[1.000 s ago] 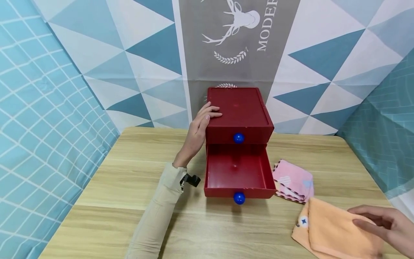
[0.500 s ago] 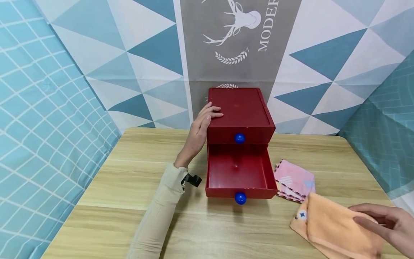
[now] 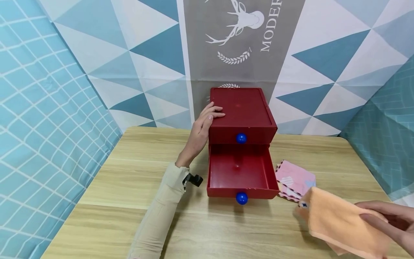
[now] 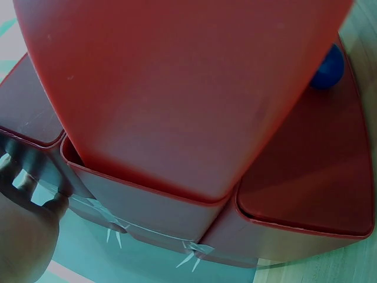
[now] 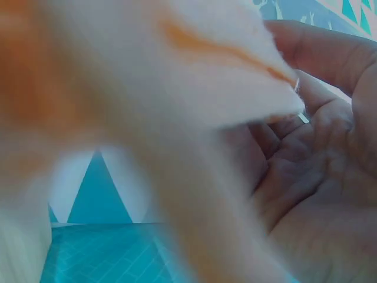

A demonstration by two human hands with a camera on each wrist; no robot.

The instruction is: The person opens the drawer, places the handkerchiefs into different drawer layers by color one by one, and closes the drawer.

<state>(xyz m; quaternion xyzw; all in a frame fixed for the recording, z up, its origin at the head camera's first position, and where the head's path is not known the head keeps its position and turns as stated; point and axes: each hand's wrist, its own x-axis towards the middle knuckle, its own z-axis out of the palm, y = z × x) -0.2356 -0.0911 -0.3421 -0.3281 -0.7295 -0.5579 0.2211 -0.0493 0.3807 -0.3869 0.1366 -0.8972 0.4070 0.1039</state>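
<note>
Left hand (image 3: 198, 132) bare. Behind it: beige long sleeve (image 3: 158, 212). Black device (image 3: 195, 180) at cuff (image 3: 175, 175), thumb side. Right hand (image 5: 318, 168) bare.

Grey panel (image 3: 240, 73), far: white "MODER" (image 3: 271, 27), sideways, cut off above; deer-head emblem (image 3: 253, 20).
Wreath (image 3: 234, 61) on it: mark (image 3: 249, 49) at right tip, perhaps "7".
Orange cloth (image 3: 343, 223), near right: blue mark (image 3: 304, 204) on white badge.

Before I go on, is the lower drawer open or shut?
Open: the lower drawer juts out beneath the top drawer, its inside in view.
</note>
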